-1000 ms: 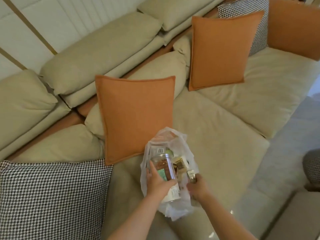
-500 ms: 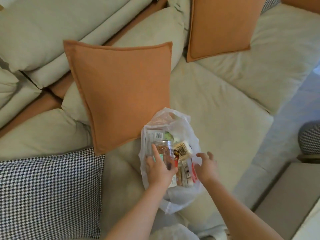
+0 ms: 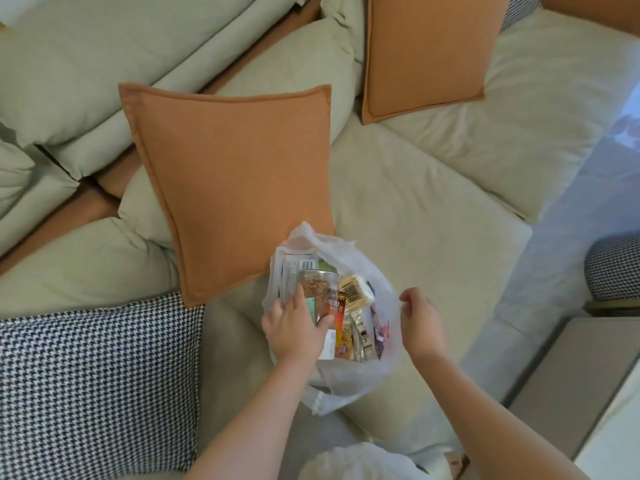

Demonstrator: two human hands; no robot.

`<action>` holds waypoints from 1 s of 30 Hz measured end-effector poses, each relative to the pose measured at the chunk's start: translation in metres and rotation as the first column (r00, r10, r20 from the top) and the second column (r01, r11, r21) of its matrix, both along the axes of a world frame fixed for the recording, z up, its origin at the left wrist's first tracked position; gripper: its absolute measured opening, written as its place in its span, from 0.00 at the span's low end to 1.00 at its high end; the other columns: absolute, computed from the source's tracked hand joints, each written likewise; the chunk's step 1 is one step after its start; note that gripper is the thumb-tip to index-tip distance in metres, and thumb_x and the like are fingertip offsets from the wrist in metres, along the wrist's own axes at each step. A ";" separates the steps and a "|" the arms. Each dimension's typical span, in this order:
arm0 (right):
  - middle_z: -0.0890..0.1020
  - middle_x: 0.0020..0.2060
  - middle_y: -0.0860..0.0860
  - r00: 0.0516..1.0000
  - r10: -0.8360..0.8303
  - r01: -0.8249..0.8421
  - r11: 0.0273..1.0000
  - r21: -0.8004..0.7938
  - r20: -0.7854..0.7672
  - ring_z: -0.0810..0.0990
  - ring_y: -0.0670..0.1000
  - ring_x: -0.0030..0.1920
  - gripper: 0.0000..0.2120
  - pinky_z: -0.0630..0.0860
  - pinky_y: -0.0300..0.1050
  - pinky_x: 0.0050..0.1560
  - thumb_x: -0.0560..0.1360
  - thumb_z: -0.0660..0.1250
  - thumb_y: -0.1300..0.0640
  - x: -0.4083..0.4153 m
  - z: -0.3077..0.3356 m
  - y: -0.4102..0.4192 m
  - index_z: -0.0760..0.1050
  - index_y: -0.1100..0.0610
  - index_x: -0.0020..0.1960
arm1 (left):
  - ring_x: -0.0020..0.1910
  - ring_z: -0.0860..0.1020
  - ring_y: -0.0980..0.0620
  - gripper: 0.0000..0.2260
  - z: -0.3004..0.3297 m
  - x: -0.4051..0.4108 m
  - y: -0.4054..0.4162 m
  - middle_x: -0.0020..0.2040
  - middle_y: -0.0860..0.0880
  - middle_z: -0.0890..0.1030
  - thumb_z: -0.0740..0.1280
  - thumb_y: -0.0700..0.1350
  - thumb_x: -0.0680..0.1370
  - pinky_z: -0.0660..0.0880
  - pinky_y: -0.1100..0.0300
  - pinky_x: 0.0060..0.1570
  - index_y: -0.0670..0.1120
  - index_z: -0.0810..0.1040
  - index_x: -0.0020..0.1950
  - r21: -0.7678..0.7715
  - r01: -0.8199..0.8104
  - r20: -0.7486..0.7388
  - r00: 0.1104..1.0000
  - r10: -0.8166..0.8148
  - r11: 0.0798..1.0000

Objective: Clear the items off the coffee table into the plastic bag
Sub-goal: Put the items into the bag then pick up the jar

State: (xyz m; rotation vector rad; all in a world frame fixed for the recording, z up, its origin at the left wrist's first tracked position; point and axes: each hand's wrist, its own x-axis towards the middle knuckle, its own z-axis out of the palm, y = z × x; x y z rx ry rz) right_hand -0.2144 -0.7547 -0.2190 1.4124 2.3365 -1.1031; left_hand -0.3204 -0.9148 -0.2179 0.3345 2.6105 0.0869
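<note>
We note the plastic bag (image 3: 349,382) resting near the sofa seat's (image 3: 433,216) front edge, left hand (image 3: 294,330) grip curled round the clear jar (image 3: 317,294), right hand (image 3: 420,318) grip pinching the bag's rim; releasing either could let the soft bag slump and spill.

Pale beige upholstered sofa (image 3: 433,209) with plump back cushions, two square orange fabric cushions (image 3: 235,188) (image 3: 426,53), black-and-white houndstooth cushion (image 3: 97,386), glossy pale grey floor (image 3: 571,244), soft daylight

Thin translucent plastic bag (image 3: 349,382) on matt cloth sofa (image 3: 433,216)
</note>
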 end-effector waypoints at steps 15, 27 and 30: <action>0.76 0.57 0.55 0.996 0.065 -0.070 0.995 -0.076 -0.063 0.77 0.56 0.50 0.14 0.71 0.43 0.46 0.79 0.57 0.60 0.017 -0.001 -0.019 0.73 0.57 0.63 | 0.77 0.44 0.40 0.28 -0.009 -0.001 -0.028 0.79 0.48 0.41 0.62 0.67 0.73 0.52 0.37 0.73 0.67 0.61 0.72 0.126 -0.415 0.266 0.889 0.372 0.901; 0.76 0.59 0.59 0.997 0.067 -0.068 0.997 -0.040 -0.022 0.76 0.60 0.56 0.16 0.68 0.43 0.48 0.80 0.53 0.64 -0.002 0.007 -0.041 0.70 0.60 0.66 | 0.56 0.79 0.46 0.18 -0.020 0.018 -0.044 0.54 0.48 0.81 0.66 0.59 0.74 0.77 0.49 0.56 0.49 0.78 0.57 0.289 -0.532 0.378 0.827 0.416 0.796; 0.74 0.61 0.61 0.999 0.041 -0.041 0.999 -0.021 -0.007 0.76 0.61 0.55 0.18 0.68 0.43 0.48 0.79 0.53 0.69 0.001 0.016 -0.033 0.70 0.61 0.66 | 0.54 0.78 0.45 0.18 -0.008 0.017 -0.052 0.56 0.45 0.78 0.70 0.49 0.74 0.76 0.52 0.56 0.48 0.76 0.63 0.298 -0.430 0.277 0.893 0.354 0.852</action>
